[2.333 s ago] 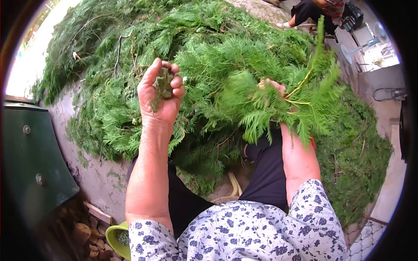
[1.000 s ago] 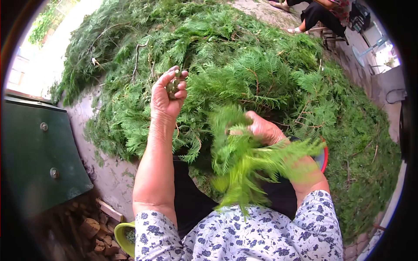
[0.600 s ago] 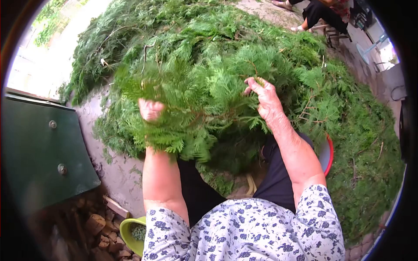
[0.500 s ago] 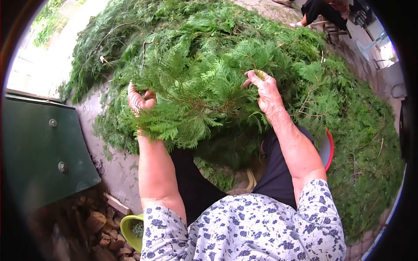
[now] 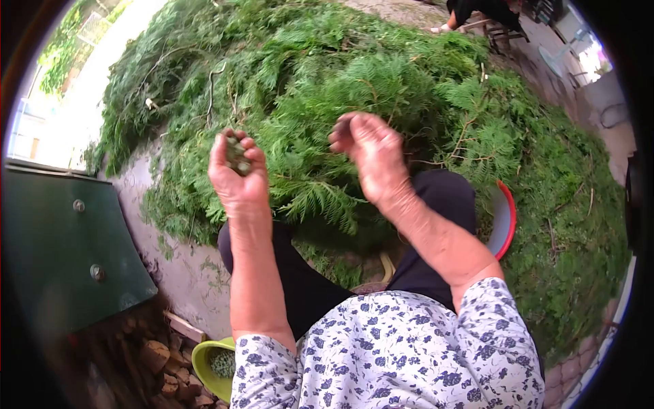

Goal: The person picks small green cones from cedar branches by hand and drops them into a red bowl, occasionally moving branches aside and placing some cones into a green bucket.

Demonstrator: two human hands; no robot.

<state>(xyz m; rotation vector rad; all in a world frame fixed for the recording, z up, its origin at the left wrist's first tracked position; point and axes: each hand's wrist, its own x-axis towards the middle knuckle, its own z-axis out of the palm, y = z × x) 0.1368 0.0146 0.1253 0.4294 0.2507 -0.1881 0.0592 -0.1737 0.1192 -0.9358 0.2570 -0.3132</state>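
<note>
My left hand is cupped, palm up, around a small heap of greenish seed cones. To its right my right hand hangs above the foliage, blurred by motion, with its fingers curled; what they hold, if anything, I cannot make out. Beneath and beyond both hands lies a big pile of green conifer branches. One feathery branch lies just over my knees, below and between the hands.
A yellow-green bowl with small green cones stands at lower left, by chopped firewood. A red-rimmed basin is beside my right knee. A dark green metal panel stands left. Another person's leg shows at the top right.
The branch held up between my hands is released and lower. My left hand has turned palm up, showing cones in it. My right hand has moved left.
</note>
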